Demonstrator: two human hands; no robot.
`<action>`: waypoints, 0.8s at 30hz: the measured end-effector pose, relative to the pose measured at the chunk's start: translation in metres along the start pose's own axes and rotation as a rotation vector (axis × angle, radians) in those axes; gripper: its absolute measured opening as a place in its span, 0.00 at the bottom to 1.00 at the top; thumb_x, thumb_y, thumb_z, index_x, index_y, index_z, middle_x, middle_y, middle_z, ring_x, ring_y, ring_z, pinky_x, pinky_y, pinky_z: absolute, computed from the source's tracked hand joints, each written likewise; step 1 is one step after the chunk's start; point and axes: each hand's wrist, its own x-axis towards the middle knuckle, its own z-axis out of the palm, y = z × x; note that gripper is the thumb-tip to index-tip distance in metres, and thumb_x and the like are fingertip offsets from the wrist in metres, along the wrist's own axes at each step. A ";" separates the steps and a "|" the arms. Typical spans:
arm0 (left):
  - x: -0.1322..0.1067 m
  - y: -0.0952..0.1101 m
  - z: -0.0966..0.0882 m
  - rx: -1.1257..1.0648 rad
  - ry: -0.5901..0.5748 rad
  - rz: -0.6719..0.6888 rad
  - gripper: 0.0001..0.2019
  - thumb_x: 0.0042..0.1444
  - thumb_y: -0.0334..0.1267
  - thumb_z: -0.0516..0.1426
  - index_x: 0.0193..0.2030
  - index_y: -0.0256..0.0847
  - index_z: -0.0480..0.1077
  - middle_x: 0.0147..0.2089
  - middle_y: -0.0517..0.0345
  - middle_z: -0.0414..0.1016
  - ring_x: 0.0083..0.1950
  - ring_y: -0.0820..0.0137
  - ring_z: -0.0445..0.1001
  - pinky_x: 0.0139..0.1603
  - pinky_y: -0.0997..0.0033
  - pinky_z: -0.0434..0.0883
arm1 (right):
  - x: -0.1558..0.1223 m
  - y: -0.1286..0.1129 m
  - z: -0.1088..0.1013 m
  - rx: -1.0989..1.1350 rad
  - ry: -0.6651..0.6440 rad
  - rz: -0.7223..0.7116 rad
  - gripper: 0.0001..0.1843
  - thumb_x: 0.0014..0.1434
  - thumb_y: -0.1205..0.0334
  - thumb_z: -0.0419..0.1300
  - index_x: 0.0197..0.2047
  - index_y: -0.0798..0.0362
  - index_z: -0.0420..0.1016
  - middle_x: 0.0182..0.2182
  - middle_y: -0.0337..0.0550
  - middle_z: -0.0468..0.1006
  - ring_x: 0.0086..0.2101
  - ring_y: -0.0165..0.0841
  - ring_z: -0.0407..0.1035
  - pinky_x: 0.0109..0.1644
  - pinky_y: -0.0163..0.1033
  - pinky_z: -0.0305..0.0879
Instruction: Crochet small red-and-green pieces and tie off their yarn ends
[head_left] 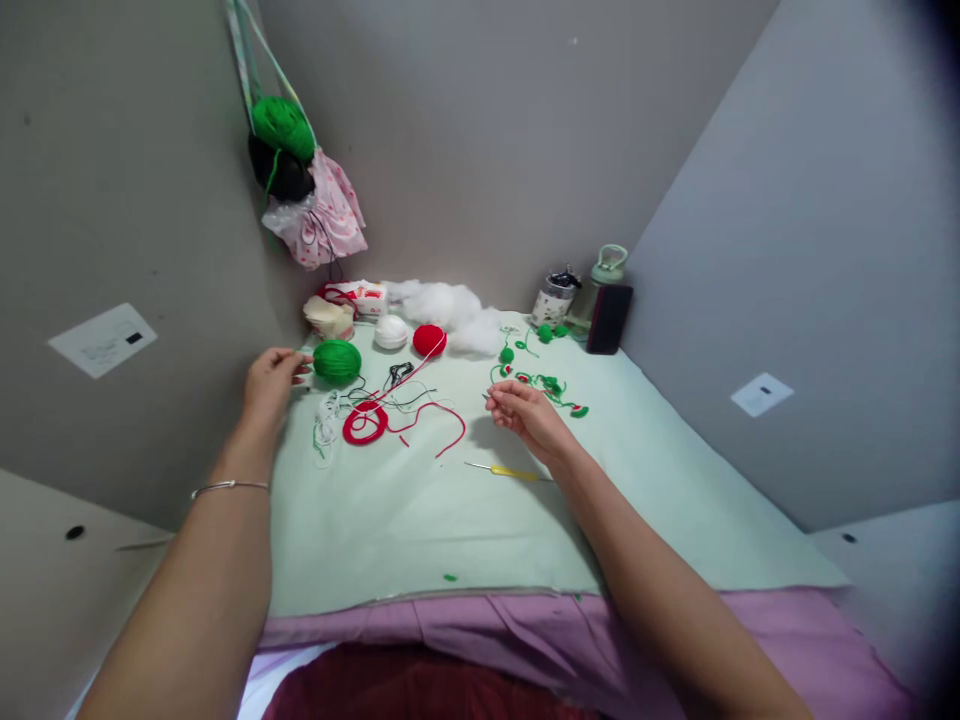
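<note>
My left hand (270, 385) reaches to the left edge of the pale green cloth (420, 520), fingers curled close together, right beside a green yarn ball (337, 361); whether it holds a strand I cannot make out. My right hand (525, 412) hovers over the middle of the cloth with fingertips pinched on something thin, seemingly a needle or thread. A red crocheted ring (365, 424) with a loose red strand (439, 425) lies between the hands. A yellow-handled crochet hook (506, 471) lies just below my right hand.
At the back stand a red yarn ball (429, 340), a white ball (391, 331), white stuffing (450, 305), a jar (553, 298), a bottle (604, 280) and a dark phone (609, 318). Small green crocheted pieces (551, 385) lie right of centre. Yarn and a bag (315, 215) hang in the wall corner.
</note>
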 end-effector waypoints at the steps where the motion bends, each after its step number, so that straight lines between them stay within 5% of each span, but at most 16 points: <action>1: -0.004 0.009 -0.004 -0.071 -0.008 -0.002 0.05 0.62 0.33 0.52 0.34 0.40 0.65 0.29 0.62 0.73 0.32 0.73 0.73 0.34 0.75 0.70 | -0.001 0.000 0.001 0.004 -0.001 -0.004 0.19 0.45 0.54 0.75 0.35 0.55 0.77 0.26 0.37 0.79 0.24 0.23 0.67 0.30 0.31 0.62; 2: -0.009 0.019 -0.007 -0.182 -0.034 -0.009 0.05 0.63 0.32 0.52 0.35 0.40 0.65 0.27 0.65 0.72 0.28 0.77 0.70 0.30 0.79 0.67 | -0.002 0.000 0.002 0.010 -0.002 -0.007 0.18 0.46 0.54 0.75 0.35 0.55 0.77 0.25 0.36 0.78 0.23 0.23 0.66 0.29 0.31 0.61; 4: -0.023 0.040 -0.009 -0.789 -0.140 -0.168 0.09 0.65 0.28 0.50 0.35 0.39 0.68 0.24 0.65 0.70 0.23 0.80 0.66 0.20 0.85 0.61 | -0.003 -0.001 0.004 0.034 -0.017 -0.010 0.17 0.48 0.54 0.74 0.36 0.54 0.77 0.22 0.33 0.75 0.20 0.21 0.62 0.25 0.30 0.56; 7: -0.053 0.067 0.003 -1.294 -0.479 -0.390 0.14 0.70 0.33 0.46 0.46 0.35 0.72 0.29 0.57 0.75 0.23 0.80 0.68 0.16 0.86 0.63 | -0.006 -0.002 0.013 0.067 -0.065 -0.012 0.16 0.49 0.53 0.73 0.35 0.54 0.76 0.22 0.32 0.75 0.19 0.20 0.58 0.23 0.29 0.53; 13: -0.103 0.080 0.060 -1.196 -0.711 -0.454 0.14 0.68 0.26 0.48 0.44 0.30 0.76 0.32 0.52 0.79 0.31 0.76 0.78 0.32 0.82 0.77 | 0.001 -0.005 0.061 0.002 -0.237 -0.026 0.17 0.50 0.51 0.73 0.34 0.52 0.73 0.44 0.45 0.83 0.33 0.28 0.75 0.34 0.33 0.68; 18: -0.096 0.070 0.064 -1.093 -0.557 -0.355 0.12 0.67 0.27 0.51 0.42 0.33 0.77 0.36 0.53 0.82 0.36 0.77 0.81 0.42 0.82 0.78 | 0.016 0.003 0.090 0.021 -0.437 0.031 0.20 0.49 0.47 0.73 0.34 0.52 0.72 0.31 0.38 0.80 0.31 0.30 0.77 0.36 0.35 0.72; 24: -0.058 0.057 0.040 -1.228 -0.298 -0.311 0.15 0.70 0.27 0.48 0.48 0.36 0.76 0.33 0.58 0.80 0.34 0.81 0.79 0.41 0.85 0.77 | 0.008 0.002 0.069 0.020 -0.470 0.089 0.17 0.51 0.51 0.73 0.33 0.54 0.74 0.29 0.38 0.79 0.25 0.23 0.70 0.30 0.29 0.66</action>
